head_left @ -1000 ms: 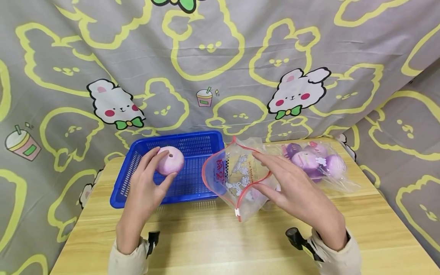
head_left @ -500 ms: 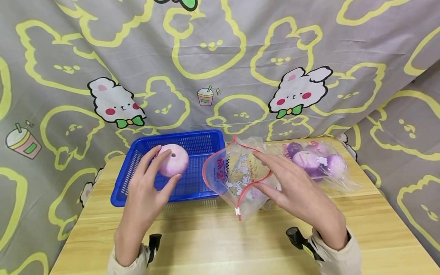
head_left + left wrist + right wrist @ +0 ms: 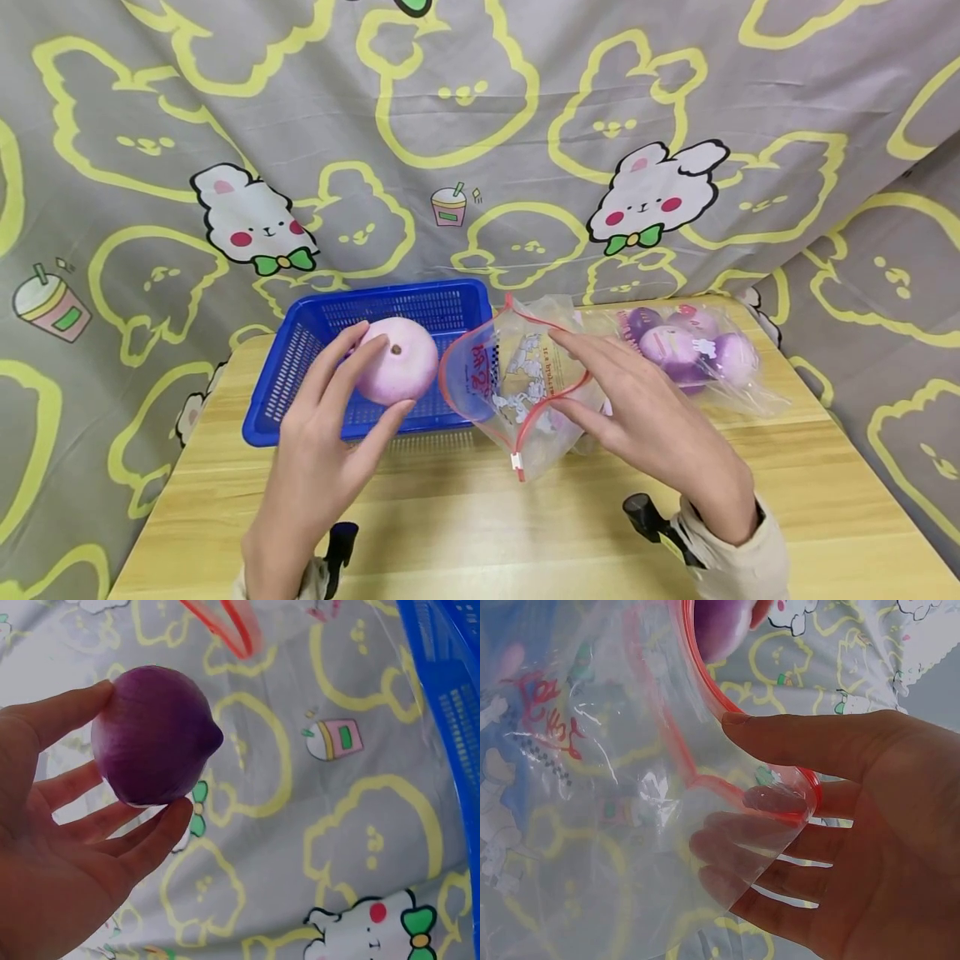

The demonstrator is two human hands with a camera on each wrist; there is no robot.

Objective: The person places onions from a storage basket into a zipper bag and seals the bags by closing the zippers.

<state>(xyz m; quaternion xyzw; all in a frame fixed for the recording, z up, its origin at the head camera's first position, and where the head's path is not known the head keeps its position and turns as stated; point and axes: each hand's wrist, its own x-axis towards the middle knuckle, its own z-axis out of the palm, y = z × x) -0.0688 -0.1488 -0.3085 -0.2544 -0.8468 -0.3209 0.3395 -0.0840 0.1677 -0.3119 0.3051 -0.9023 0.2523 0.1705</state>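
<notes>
My left hand (image 3: 318, 437) holds a purple onion (image 3: 408, 371) between thumb and fingers, above the front part of the blue basket (image 3: 255, 429). In the left wrist view the onion (image 3: 154, 739) shows a darker pointed end turned away from the palm. To its right stands a clear printed zip bag (image 3: 476, 408) with a red-edged mouth spread wide and a white slider (image 3: 516, 461) at its near corner. My right hand (image 3: 648, 412) grips the right side of that mouth. In the right wrist view, fingers show through the plastic, and the thumb lies at the red edge.
Behind the right hand lies another clear bag (image 3: 720, 367) with several purple onions inside. Everything stands on a wooden table (image 3: 480, 542). A grey patterned cloth (image 3: 517, 108) hangs directly behind the basket and bags.
My left hand has moved the onion rightward and nearer to the camera, toward the zip bag's mouth. The right hand and the bag have stayed almost in place.
</notes>
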